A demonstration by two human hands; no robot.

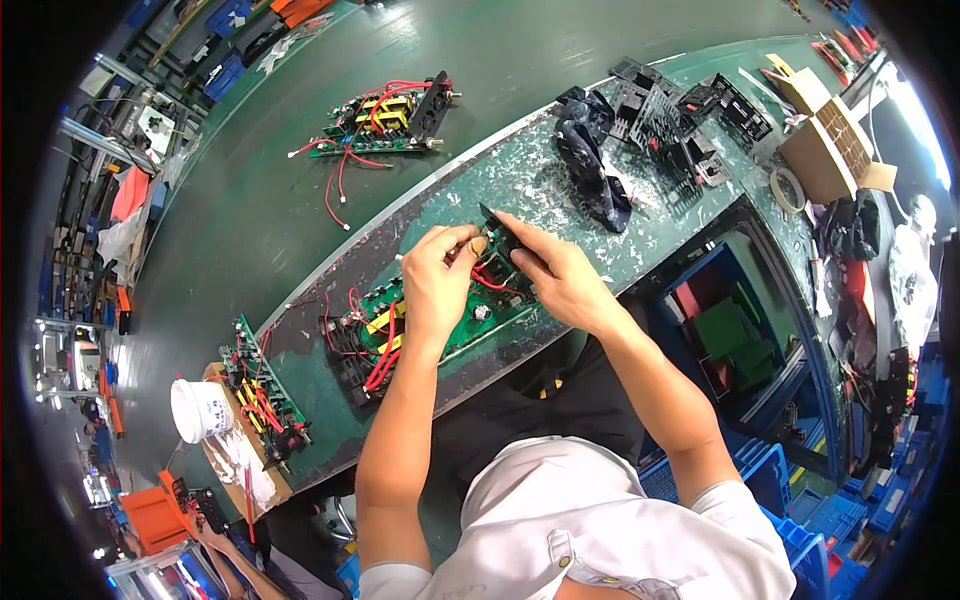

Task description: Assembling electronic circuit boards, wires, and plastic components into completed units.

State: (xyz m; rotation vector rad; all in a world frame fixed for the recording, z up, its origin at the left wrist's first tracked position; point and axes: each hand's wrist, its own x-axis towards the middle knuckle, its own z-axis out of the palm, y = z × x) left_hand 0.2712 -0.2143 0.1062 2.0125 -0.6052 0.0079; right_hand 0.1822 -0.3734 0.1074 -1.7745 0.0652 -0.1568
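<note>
My left hand [435, 282] curled over the right part of the board [470, 325], thumb and fingertips drawn close together; I could not tell whether they pinched anything. My right hand [568, 288] lay at the dark plate [489, 216] on that end, index finger stretched along it and thumb bent beneath; whether it gripped the plate or only steadied it, I could not tell.

The board lay in front of me on the bench [512, 182], its red wires [383, 365] looped at the left. A second board [385, 122] sat on the green surface beyond, and a third [262, 392] leaned by a white tub [201, 410]. To the right were a dark bag [590, 160], black housings [655, 120] and a tape roll [787, 190].
</note>
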